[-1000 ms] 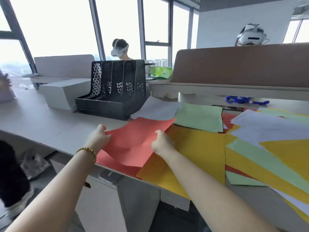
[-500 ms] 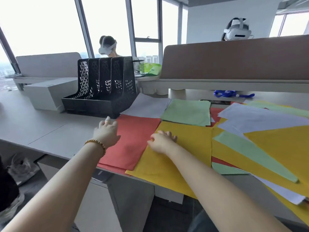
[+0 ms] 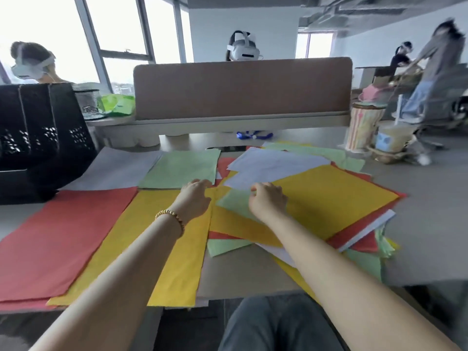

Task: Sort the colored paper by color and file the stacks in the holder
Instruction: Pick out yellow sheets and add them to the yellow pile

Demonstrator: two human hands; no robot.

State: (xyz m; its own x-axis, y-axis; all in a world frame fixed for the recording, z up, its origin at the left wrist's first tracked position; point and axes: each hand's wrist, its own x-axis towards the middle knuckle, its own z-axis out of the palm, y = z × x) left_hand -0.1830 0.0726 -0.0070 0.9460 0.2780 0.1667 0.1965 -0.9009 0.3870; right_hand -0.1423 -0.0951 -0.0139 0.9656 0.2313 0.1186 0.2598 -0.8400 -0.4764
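Both bare forearms extended forward from bottom of view, converging toward centre. Left hand (image 3: 196, 198) palm down, fingers loosely curled with tips forward; whether it holds anything cannot be told. Beaded bracelet (image 3: 171, 219) on left wrist. Right hand (image 3: 268, 201) just beside left, apart from it, palm down, knuckles raised, fingers bent downward; grip not discernible. Lap in dark trousers (image 3: 276, 325) visible between arms.

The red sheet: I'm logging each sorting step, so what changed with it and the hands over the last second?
Both hands let go of the red sheet, which now lies flat at the left. The left hand and right hand moved right to the mixed pile, fingers curled above it, gripping nothing visible. The black holder stays empty.
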